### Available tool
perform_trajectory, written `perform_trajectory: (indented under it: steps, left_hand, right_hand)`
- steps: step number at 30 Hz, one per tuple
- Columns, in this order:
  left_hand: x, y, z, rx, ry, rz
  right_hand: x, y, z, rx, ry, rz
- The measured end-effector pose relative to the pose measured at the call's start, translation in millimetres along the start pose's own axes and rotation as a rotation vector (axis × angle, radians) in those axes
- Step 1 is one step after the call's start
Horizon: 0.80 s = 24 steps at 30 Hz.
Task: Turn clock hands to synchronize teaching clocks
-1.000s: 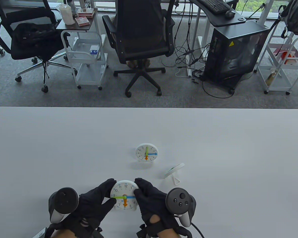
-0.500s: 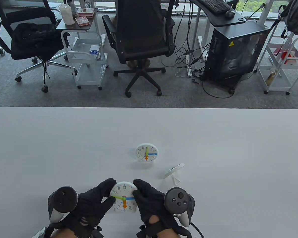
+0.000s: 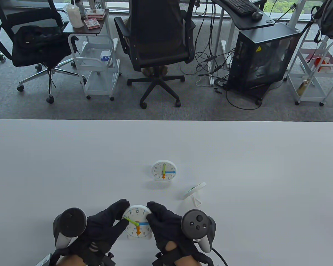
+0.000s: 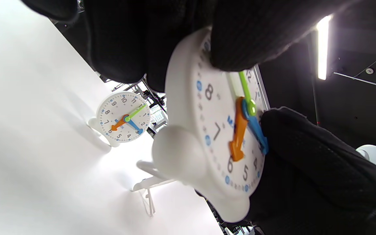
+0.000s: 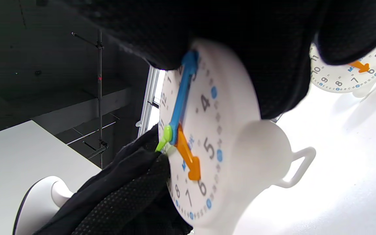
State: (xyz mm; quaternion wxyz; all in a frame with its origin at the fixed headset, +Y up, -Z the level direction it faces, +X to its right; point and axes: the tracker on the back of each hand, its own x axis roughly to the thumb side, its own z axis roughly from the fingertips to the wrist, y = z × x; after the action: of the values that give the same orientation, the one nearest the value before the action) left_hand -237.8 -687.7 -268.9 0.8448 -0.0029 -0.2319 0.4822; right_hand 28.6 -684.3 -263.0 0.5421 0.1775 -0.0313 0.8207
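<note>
two gloved hands grasp the near clock [image 3: 138,224] at the table's [image 3: 72,166] front edge: the left hand [image 3: 106,223] pinches its green hand [image 3: 130,220], the right hand [image 3: 166,223] grips its right rim. beyond this clock stands the reference clock [image 3: 164,170]; the third clock [image 3: 194,191] stands to its right.

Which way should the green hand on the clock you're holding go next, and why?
Probably the left hand should keep nudging the green hand clockwise toward 12. On the held clock it points near 10, while the standing clock shows green at 12. Orange at 6 and blue at 3 already match on both.
</note>
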Motion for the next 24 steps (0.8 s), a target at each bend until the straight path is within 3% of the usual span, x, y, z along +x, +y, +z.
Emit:
perform_trajectory:
  steps: [24]
  left_hand:
    - [-2.6, 0.4, -0.9, -0.001, 0.008, 0.004]
  right_hand:
    - [0.0, 5.4, -1.5, 0.052, -0.003, 0.015]
